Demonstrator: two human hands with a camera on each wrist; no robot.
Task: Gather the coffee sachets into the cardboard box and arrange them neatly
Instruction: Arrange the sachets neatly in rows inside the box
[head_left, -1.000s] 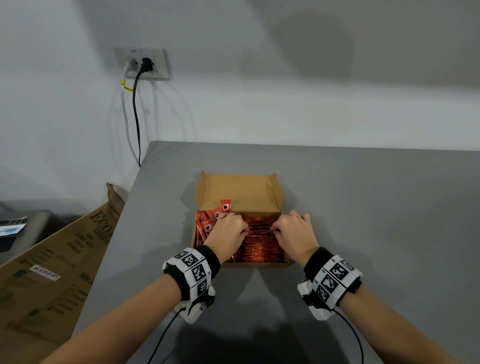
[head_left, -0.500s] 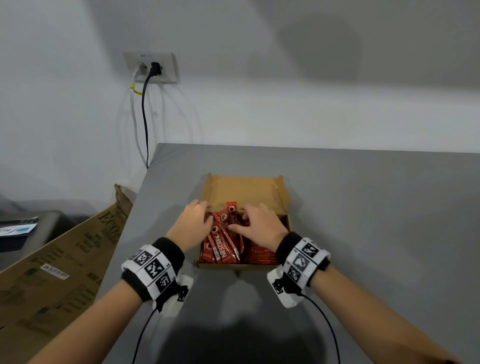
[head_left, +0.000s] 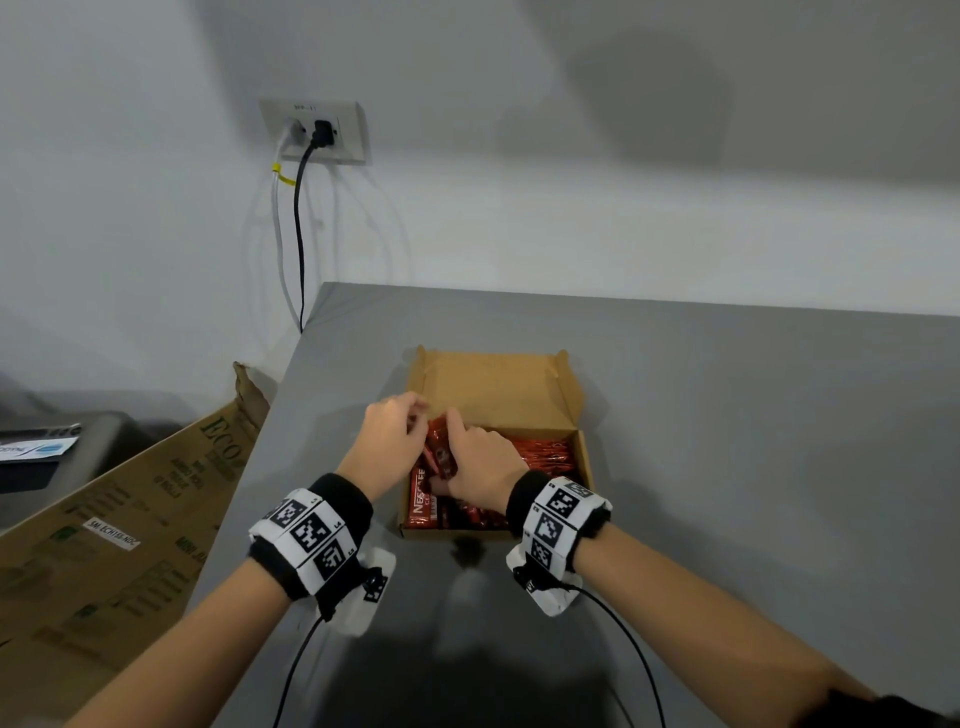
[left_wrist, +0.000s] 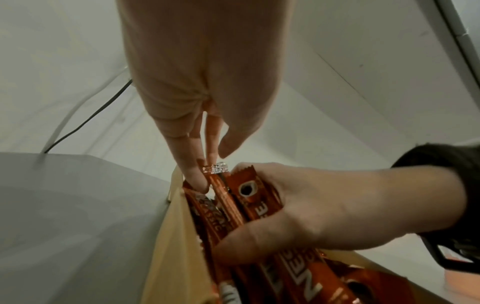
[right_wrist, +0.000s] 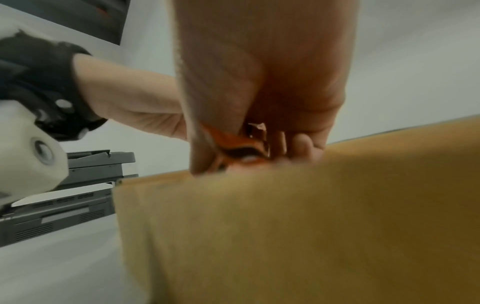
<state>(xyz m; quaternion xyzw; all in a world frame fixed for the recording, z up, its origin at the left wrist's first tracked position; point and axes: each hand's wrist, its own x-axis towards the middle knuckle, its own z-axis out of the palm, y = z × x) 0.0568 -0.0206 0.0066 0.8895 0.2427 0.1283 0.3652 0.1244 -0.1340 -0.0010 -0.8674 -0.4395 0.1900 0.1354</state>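
Note:
An open cardboard box (head_left: 585, 462) sits on the grey table, its lid flap standing up at the back. Red coffee sachets (head_left: 545, 453) lie in a row in its right part. At the box's left side my right hand (head_left: 480, 465) grips a bundle of sachets (left_wrist: 249, 197), thumb in front and fingers behind. My left hand (head_left: 402, 423) hovers over the far left corner, and its straight fingertips (left_wrist: 195, 181) touch the top ends of that bundle. The right wrist view shows the box's outer wall (right_wrist: 285, 226) close up, blurred.
A large brown cardboard sheet (head_left: 130, 519) leans against the table's left edge, and a grey printer (head_left: 78, 447) stands beyond it. A wall socket (head_left: 317, 130) with two cables hangs above the table's back left corner. Bare table (head_left: 753, 467) stretches to the right.
Both hands left the lying row and shifted to the box's left side. The right hand took hold of the upright sachets there, and the left moved to their top ends.

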